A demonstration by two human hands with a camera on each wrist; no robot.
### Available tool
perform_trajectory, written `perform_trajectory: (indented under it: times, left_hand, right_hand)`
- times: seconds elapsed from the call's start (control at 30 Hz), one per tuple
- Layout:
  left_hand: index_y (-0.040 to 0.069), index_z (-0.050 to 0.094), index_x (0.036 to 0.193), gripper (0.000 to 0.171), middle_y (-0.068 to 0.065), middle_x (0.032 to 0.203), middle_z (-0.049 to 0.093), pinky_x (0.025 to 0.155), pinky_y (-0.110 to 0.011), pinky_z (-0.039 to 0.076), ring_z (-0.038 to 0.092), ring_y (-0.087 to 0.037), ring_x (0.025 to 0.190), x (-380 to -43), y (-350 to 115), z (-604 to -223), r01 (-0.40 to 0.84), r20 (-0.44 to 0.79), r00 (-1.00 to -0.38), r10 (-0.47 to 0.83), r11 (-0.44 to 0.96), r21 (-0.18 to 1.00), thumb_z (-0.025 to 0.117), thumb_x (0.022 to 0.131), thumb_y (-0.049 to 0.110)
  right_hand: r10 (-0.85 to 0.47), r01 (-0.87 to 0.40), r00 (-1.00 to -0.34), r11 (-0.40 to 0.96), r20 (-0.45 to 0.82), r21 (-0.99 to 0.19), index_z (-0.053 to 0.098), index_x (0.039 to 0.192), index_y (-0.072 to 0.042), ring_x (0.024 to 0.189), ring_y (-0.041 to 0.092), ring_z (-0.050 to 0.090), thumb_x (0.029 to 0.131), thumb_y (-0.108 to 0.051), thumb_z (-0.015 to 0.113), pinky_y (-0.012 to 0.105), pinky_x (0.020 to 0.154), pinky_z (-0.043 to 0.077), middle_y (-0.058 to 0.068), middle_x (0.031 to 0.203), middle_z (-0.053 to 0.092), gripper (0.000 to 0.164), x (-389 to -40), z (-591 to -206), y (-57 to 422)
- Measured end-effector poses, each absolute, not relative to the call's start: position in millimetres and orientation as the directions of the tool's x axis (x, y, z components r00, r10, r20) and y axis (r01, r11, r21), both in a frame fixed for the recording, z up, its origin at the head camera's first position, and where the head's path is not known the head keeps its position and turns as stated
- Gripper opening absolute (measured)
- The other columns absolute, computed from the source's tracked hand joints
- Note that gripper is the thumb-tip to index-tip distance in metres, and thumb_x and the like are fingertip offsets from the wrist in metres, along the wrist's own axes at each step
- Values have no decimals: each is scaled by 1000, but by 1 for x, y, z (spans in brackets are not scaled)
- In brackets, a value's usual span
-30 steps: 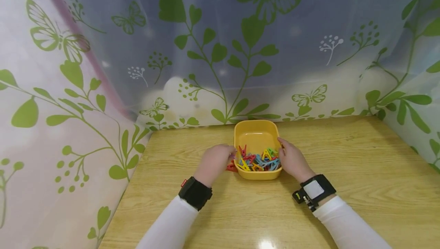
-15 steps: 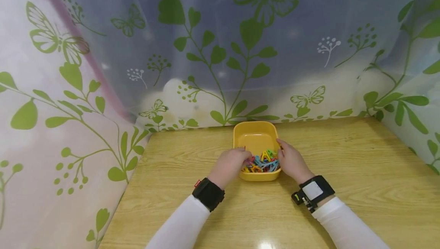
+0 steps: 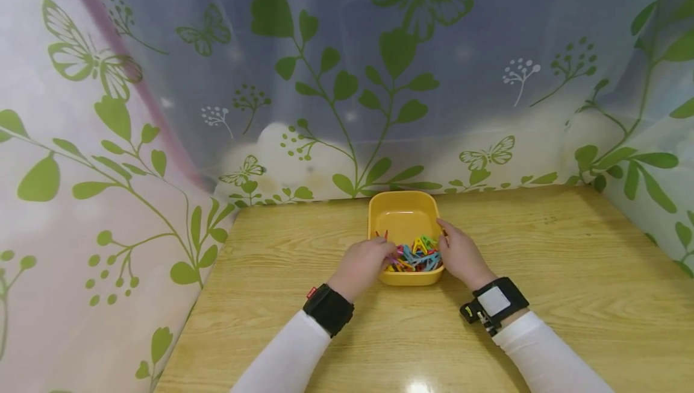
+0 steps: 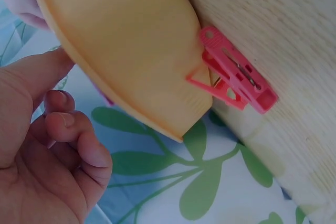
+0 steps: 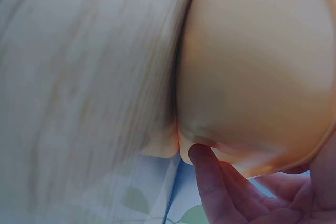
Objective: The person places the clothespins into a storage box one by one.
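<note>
A yellow plastic box [image 3: 409, 278] holds a heap of coloured clothespins [image 3: 420, 254] in its near half. My left hand [image 3: 364, 265] reaches over its left rim, fingertips down at the clothespins. In the left wrist view, that hand's lower fingers curl while the foremost digit goes behind the rim; a bit of purple plastic [image 4: 102, 94] shows close by, and whether it is pinched is hidden. Outside the box wall, red clothespins [image 4: 240, 72] lie on the table. My right hand [image 3: 463, 254] grips the right rim, a fingertip [image 5: 199, 153] against the outer wall.
The box stands on a wood-grain table [image 3: 282, 230] near its back edge. A curtain [image 3: 325, 110] printed with leaves and butterflies rises behind the table and along both sides. Black straps with devices [image 3: 494, 302] sit on both wrists.
My left hand has moved right, from beside the left wall to over the rim and into the box, then stayed there. My right hand keeps its place on the rim.
</note>
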State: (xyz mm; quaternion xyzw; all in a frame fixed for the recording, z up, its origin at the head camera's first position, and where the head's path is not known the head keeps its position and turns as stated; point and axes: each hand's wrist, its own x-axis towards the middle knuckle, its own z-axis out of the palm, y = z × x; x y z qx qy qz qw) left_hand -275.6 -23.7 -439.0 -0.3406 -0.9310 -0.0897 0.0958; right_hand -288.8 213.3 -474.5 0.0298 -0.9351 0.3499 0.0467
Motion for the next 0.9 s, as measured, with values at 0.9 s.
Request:
perform_trajectory:
  times: [0.9]
  left_hand:
    - [8,74,108,17,-8,98,69,77,-38,57,70,-25,88,-293,-85,-472,430,153,-901,405,879,204,78,91,12]
  right_hand:
    - [-12,-69,-996,756,92,-650,32,157,7,137,46,50,111,-13,35,59,112,42,34,152,45,51,-288,-472,212]
